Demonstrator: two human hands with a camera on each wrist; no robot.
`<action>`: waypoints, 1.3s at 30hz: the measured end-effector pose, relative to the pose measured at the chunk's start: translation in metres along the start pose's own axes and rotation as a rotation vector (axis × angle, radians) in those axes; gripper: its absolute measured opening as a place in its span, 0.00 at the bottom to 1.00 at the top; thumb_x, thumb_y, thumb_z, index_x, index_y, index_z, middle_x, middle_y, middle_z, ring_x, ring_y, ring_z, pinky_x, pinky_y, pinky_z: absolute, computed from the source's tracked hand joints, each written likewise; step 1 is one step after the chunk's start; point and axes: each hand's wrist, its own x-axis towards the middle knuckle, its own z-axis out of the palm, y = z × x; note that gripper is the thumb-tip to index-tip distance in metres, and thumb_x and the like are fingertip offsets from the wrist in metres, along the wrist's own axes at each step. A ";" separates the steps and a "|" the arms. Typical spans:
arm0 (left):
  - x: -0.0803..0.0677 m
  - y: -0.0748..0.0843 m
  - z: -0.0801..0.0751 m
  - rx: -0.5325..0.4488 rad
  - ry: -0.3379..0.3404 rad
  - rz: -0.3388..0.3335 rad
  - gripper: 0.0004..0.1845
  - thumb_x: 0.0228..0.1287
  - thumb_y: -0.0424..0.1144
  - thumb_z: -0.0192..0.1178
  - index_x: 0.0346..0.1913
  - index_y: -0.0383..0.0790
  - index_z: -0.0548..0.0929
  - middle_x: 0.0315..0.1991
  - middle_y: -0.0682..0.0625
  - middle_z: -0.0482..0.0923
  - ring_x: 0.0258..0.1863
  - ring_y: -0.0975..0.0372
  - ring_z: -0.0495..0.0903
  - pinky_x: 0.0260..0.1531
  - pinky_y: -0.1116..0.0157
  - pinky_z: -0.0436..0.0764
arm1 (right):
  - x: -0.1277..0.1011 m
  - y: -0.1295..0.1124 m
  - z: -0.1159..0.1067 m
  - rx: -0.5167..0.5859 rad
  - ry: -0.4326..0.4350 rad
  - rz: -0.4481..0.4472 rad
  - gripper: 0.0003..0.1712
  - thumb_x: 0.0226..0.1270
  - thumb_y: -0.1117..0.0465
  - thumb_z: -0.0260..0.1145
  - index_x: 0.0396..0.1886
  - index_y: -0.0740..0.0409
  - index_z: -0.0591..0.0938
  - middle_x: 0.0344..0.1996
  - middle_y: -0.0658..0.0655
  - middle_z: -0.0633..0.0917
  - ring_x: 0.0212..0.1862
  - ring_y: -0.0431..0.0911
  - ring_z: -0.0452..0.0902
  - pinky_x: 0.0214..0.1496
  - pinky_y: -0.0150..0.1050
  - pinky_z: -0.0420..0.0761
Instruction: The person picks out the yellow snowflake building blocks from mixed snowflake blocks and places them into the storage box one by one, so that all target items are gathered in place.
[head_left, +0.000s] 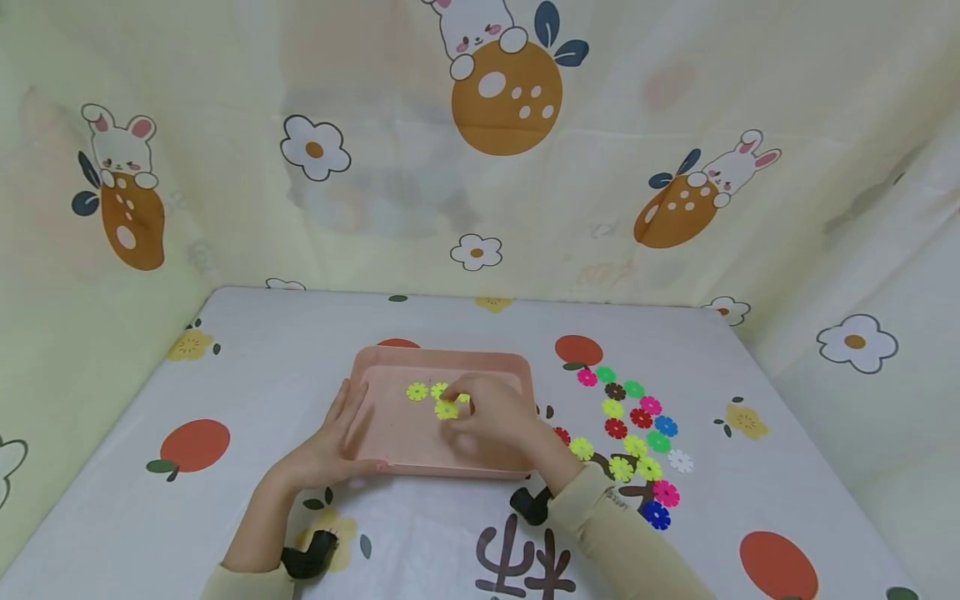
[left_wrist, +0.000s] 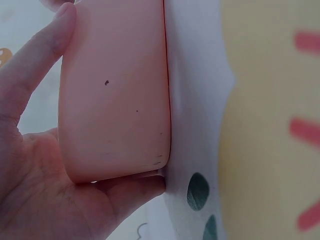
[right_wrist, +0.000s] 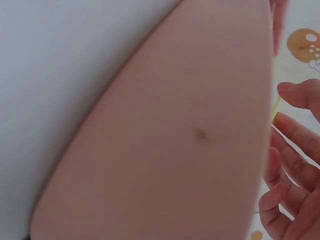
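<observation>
Holding yellow flower discs [head_left: 417, 392], a pink tray [head_left: 390, 437] sits gripped.

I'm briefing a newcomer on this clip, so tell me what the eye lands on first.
First is the pink tray at the middle of the table, where the right hand pinches a yellow flower piece over it, beside another yellow piece. The left hand grips the tray's near left corner. To the right of the tray, a scatter of colourful flower pieces lies on the fruit-print tablecloth.
</observation>
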 end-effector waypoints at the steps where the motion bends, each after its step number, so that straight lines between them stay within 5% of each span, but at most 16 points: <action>1: 0.000 0.000 0.000 -0.001 -0.001 0.000 0.61 0.46 0.54 0.69 0.72 0.57 0.32 0.70 0.42 0.20 0.67 0.39 0.35 0.55 0.36 0.54 | 0.001 -0.001 0.002 0.009 -0.004 0.007 0.18 0.53 0.54 0.69 0.46 0.47 0.82 0.42 0.42 0.80 0.29 0.42 0.72 0.32 0.33 0.73; 4: 0.000 0.000 0.000 -0.007 -0.002 0.001 0.61 0.46 0.54 0.69 0.72 0.57 0.33 0.70 0.42 0.20 0.68 0.39 0.35 0.55 0.36 0.54 | 0.006 -0.004 0.008 0.023 -0.010 -0.005 0.18 0.52 0.55 0.70 0.45 0.49 0.83 0.42 0.43 0.81 0.23 0.40 0.69 0.29 0.33 0.72; 13: 0.000 0.000 -0.001 -0.010 -0.004 0.004 0.61 0.46 0.54 0.69 0.72 0.57 0.33 0.70 0.41 0.21 0.68 0.39 0.35 0.55 0.36 0.53 | 0.022 -0.016 0.017 0.025 -0.050 -0.002 0.19 0.52 0.56 0.70 0.45 0.51 0.83 0.44 0.46 0.80 0.25 0.40 0.69 0.36 0.32 0.73; 20: 0.000 -0.001 0.000 -0.026 0.000 0.013 0.61 0.46 0.54 0.69 0.72 0.58 0.33 0.70 0.42 0.20 0.68 0.40 0.34 0.56 0.37 0.51 | 0.035 -0.018 0.028 -0.060 -0.071 -0.011 0.18 0.51 0.57 0.71 0.44 0.54 0.83 0.43 0.47 0.82 0.41 0.39 0.75 0.45 0.33 0.75; 34: -0.001 0.000 0.000 -0.033 -0.003 0.010 0.61 0.46 0.54 0.69 0.72 0.57 0.33 0.70 0.43 0.20 0.68 0.41 0.33 0.57 0.37 0.50 | 0.045 -0.019 0.037 -0.149 -0.086 0.050 0.14 0.51 0.59 0.71 0.39 0.56 0.84 0.32 0.46 0.80 0.35 0.40 0.73 0.44 0.33 0.74; 39: 0.000 0.000 0.001 -0.031 -0.002 0.008 0.60 0.46 0.54 0.69 0.72 0.57 0.33 0.70 0.43 0.20 0.68 0.41 0.33 0.57 0.37 0.50 | 0.049 -0.019 0.039 -0.229 -0.083 -0.002 0.13 0.50 0.57 0.72 0.37 0.55 0.84 0.29 0.45 0.81 0.33 0.39 0.73 0.39 0.31 0.73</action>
